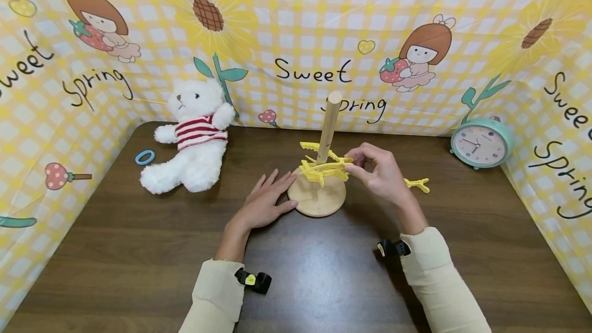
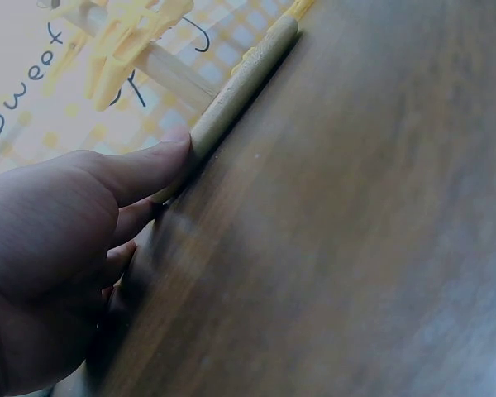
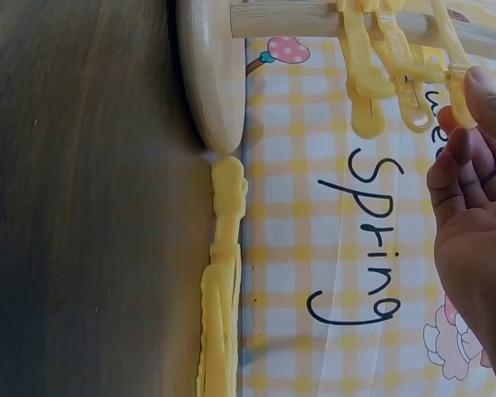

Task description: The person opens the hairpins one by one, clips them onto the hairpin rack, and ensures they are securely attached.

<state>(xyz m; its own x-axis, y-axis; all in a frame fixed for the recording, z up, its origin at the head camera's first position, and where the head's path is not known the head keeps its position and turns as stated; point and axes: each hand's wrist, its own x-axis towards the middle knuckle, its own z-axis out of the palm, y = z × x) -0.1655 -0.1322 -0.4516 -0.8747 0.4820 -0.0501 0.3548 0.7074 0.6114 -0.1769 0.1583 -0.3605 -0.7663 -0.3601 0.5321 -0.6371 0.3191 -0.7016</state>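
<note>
I have the right hand [image 1: 378, 172] pinching a yellow clip [image 3: 456, 83] beside the wooden post [image 1: 330, 125]; I see the left hand's [image 1: 265, 204] fingers slightly apart, touching the round base [image 1: 318, 205], midway between the tabletop's [image 1: 314, 281] left and right edges. Plush bear [image 1: 196, 140]: far left corner.

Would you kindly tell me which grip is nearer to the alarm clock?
Right. The right grip pinches a yellow piece left of the alarm clock; the left grip lies farther left, touching the wooden base.
</note>
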